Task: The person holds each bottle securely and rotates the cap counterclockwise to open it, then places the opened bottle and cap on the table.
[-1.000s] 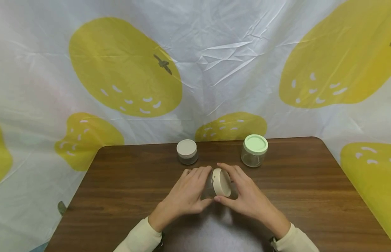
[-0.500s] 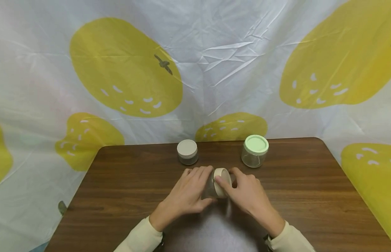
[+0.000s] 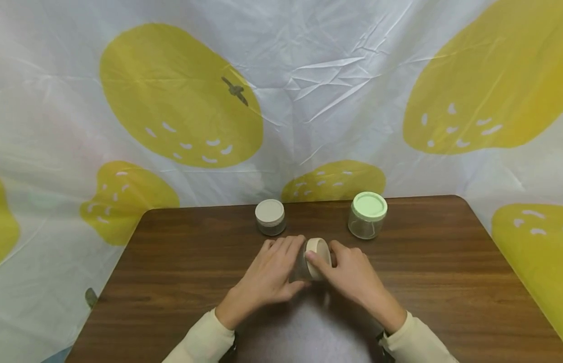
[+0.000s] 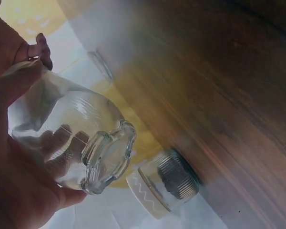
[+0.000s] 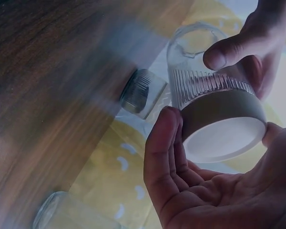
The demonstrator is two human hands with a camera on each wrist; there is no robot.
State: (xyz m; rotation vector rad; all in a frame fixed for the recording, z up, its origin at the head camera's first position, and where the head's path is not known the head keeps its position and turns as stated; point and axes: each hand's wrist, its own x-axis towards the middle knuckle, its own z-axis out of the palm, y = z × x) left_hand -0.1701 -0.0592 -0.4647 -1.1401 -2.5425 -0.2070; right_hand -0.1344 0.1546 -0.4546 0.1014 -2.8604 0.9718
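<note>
A clear glass jar [image 4: 71, 119] with a ribbed band lies tipped on its side between my hands, its lid facing right. My left hand [image 3: 272, 272] grips the glass body, thumb on one side and fingers on the other. My right hand [image 3: 354, 277] holds the cream lid [image 5: 224, 109], thumb across its edge in the head view and fingers curled round the far side. The lid sits on the jar's mouth. The jar's thick, wavy base points down in the left wrist view. In the head view, my left hand covers most of the glass.
Behind my hands, a short glass jar with an off-white lid [image 3: 270, 214] and dark contents stands on the brown wooden table [image 3: 195, 242]. A taller glass jar with a light green lid [image 3: 369, 217] stands to its right. A lemon-print cloth [image 3: 299, 126] hangs behind the table.
My right hand has turned on the lid: its thumb has moved from below the lid up over its edge, and its fingers have shifted to the far side. My left hand keeps its grip.
</note>
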